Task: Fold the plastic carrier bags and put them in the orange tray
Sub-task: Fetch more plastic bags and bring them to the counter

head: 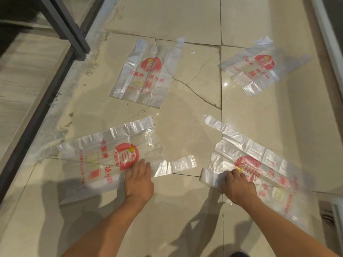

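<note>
Your left grip [139,179] is pressing flat, fingers straight, on the first bag [104,160] beneath it, likely smoothing it for folding. Your right grip [238,186] is bearing on the second bag [259,160] beneath it, fingers bent; pinching or not, I cannot tell. The orange tray is not showing.

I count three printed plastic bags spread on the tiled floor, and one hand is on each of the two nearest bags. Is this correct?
Not three: the head view shows four bags on the tiled floor. The far-left bag and far-right bag lie untouched; the left hand is on the near-left bag, the right hand on the near-right bag.
</note>
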Demonstrator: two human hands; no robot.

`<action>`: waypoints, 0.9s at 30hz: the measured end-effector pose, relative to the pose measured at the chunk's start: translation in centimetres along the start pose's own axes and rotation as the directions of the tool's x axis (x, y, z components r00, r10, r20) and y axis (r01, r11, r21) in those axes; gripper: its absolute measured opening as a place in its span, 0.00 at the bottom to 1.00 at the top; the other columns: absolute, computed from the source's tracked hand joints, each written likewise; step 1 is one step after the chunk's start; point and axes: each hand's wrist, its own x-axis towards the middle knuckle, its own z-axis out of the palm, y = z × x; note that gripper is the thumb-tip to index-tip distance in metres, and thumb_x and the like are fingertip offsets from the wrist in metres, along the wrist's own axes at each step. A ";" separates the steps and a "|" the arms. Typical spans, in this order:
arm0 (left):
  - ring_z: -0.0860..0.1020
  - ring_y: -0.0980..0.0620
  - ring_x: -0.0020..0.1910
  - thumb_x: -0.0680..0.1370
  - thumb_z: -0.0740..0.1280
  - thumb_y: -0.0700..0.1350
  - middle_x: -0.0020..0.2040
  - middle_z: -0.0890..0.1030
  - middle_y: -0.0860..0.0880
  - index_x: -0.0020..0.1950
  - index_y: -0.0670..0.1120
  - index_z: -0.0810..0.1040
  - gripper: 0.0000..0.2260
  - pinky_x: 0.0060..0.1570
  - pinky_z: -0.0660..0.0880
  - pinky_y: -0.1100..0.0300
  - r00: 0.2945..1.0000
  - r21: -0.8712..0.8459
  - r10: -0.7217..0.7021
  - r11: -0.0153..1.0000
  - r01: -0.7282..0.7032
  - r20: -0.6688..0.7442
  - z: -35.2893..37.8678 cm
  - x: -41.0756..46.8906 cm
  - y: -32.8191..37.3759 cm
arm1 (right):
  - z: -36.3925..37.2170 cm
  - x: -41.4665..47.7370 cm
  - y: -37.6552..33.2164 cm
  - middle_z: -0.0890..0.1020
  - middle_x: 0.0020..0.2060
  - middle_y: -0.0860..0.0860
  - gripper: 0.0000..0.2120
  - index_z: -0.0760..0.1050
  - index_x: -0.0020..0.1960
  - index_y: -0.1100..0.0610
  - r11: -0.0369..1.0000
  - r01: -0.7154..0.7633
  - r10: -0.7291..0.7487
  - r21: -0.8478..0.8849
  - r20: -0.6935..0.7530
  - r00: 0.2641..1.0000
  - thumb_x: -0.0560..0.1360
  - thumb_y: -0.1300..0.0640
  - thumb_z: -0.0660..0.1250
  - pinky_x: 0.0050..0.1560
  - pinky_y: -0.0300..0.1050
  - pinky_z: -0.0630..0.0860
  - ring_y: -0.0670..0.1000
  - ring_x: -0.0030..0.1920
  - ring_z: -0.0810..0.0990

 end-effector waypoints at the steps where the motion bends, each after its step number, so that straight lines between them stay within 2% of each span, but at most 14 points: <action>1: 0.70 0.43 0.74 0.70 0.73 0.47 0.77 0.70 0.45 0.75 0.46 0.73 0.33 0.68 0.70 0.46 0.991 -0.028 0.123 0.992 -0.125 -0.046 0.3 0.0 0.4 | 0.1 0.0 -0.3 0.69 0.65 0.52 0.21 0.64 0.73 0.52 0.999 -0.029 0.029 0.016 -0.030 0.999 0.82 0.47 0.52 0.53 0.58 0.78 0.57 0.65 0.71; 3: 0.77 0.46 0.69 0.62 0.79 0.44 0.73 0.75 0.48 0.71 0.48 0.79 0.36 0.61 0.77 0.49 0.947 -0.045 0.312 0.948 -0.316 -0.069 0.5 0.1 1.6 | 0.1 -0.2 -1.3 0.70 0.67 0.50 0.22 0.64 0.74 0.51 0.996 -0.025 0.036 0.086 -0.132 0.991 0.81 0.49 0.57 0.54 0.56 0.79 0.55 0.65 0.72; 4: 0.76 0.47 0.71 0.62 0.79 0.43 0.75 0.74 0.50 0.73 0.49 0.77 0.38 0.63 0.76 0.49 0.937 -0.075 0.346 0.934 -0.349 -0.042 0.5 0.1 2.2 | 0.1 -0.2 -1.9 0.68 0.69 0.50 0.24 0.63 0.75 0.49 0.991 0.028 -0.006 0.133 -0.162 0.987 0.80 0.49 0.60 0.54 0.56 0.79 0.55 0.66 0.72; 6: 0.63 0.49 0.79 0.73 0.70 0.41 0.82 0.61 0.53 0.82 0.52 0.61 0.38 0.72 0.68 0.47 0.943 -0.098 0.332 0.939 -0.331 -0.007 0.9 0.3 3.2 | 0.5 -0.2 -3.5 0.61 0.76 0.48 0.31 0.56 0.80 0.46 0.968 0.163 -0.142 0.191 -0.120 0.983 0.79 0.48 0.62 0.56 0.56 0.80 0.55 0.71 0.67; 7: 0.58 0.49 0.81 0.77 0.65 0.40 0.83 0.56 0.54 0.84 0.52 0.54 0.37 0.74 0.65 0.47 0.953 -0.088 0.297 0.953 -0.291 0.065 1.1 0.3 3.4 | 1.0 -0.2 -4.3 0.59 0.77 0.48 0.33 0.53 0.80 0.44 0.959 0.213 -0.198 0.186 -0.094 0.976 0.79 0.49 0.62 0.56 0.56 0.80 0.55 0.73 0.65; 8: 0.57 0.48 0.80 0.78 0.62 0.39 0.82 0.56 0.54 0.84 0.53 0.51 0.36 0.73 0.66 0.46 0.959 -0.092 0.263 0.963 -0.253 0.110 1.1 0.4 3.5 | 1.5 -0.2 -4.9 0.59 0.76 0.48 0.33 0.53 0.80 0.43 0.959 0.235 -0.225 0.157 -0.074 0.971 0.79 0.51 0.61 0.54 0.56 0.80 0.56 0.72 0.63; 11: 0.67 0.44 0.70 0.77 0.64 0.40 0.72 0.68 0.49 0.81 0.52 0.58 0.33 0.59 0.77 0.47 0.973 -0.085 0.182 0.982 -0.171 0.140 1.4 0.6 3.3 | 2.9 -0.1 -5.9 0.66 0.65 0.51 0.29 0.59 0.77 0.42 0.980 0.164 -0.154 0.116 -0.091 0.984 0.78 0.59 0.59 0.43 0.53 0.80 0.58 0.67 0.65; 13: 0.68 0.44 0.67 0.78 0.67 0.44 0.68 0.70 0.49 0.78 0.52 0.63 0.29 0.53 0.78 0.48 0.979 -0.089 0.147 0.987 -0.135 0.139 1.5 0.6 2.9 | 3.1 -0.1 -6.1 0.70 0.60 0.52 0.25 0.64 0.73 0.44 0.979 0.135 -0.118 0.154 -0.114 0.986 0.79 0.61 0.59 0.40 0.52 0.79 0.57 0.62 0.68; 15: 0.68 0.45 0.67 0.79 0.67 0.49 0.67 0.70 0.49 0.75 0.52 0.64 0.26 0.52 0.77 0.48 0.982 -0.091 0.108 0.991 -0.095 0.157 1.4 0.7 2.6 | 3.2 0.2 -6.0 0.71 0.58 0.52 0.19 0.68 0.69 0.49 0.975 0.133 -0.110 0.178 -0.135 0.985 0.79 0.61 0.59 0.42 0.52 0.79 0.56 0.59 0.70; 17: 0.68 0.46 0.67 0.79 0.66 0.51 0.66 0.70 0.50 0.73 0.52 0.65 0.23 0.53 0.76 0.49 0.980 -0.116 0.077 0.992 -0.057 0.181 1.5 0.8 2.7 | 3.2 0.3 -5.9 0.73 0.55 0.52 0.14 0.71 0.64 0.53 0.952 0.121 -0.072 0.281 -0.179 0.981 0.79 0.61 0.59 0.43 0.52 0.78 0.56 0.55 0.73; 21: 0.68 0.47 0.66 0.81 0.60 0.46 0.64 0.72 0.51 0.71 0.52 0.69 0.18 0.53 0.74 0.49 0.986 -0.132 0.012 0.991 0.010 0.168 1.5 1.0 3.2 | 2.5 0.4 -5.2 0.76 0.51 0.54 0.14 0.74 0.59 0.58 0.852 0.168 -0.063 0.496 -0.221 0.973 0.75 0.66 0.61 0.45 0.50 0.74 0.58 0.50 0.78; 25: 0.70 0.48 0.64 0.80 0.57 0.52 0.63 0.73 0.51 0.67 0.50 0.70 0.17 0.59 0.72 0.47 0.981 -0.248 -0.044 0.964 0.092 0.191 1.0 0.6 3.8 | 2.1 0.4 -3.2 0.76 0.44 0.51 0.12 0.74 0.51 0.55 0.754 0.198 -0.052 0.627 -0.242 0.969 0.71 0.68 0.65 0.42 0.46 0.72 0.54 0.43 0.77; 27: 0.71 0.48 0.63 0.81 0.57 0.54 0.62 0.74 0.50 0.64 0.49 0.72 0.16 0.59 0.72 0.47 0.974 -0.287 -0.069 0.949 0.130 0.215 0.7 0.4 3.9 | 1.2 0.2 -2.6 0.78 0.42 0.50 0.16 0.74 0.53 0.51 0.663 0.183 -0.036 0.726 -0.214 0.976 0.71 0.68 0.66 0.37 0.41 0.73 0.52 0.41 0.77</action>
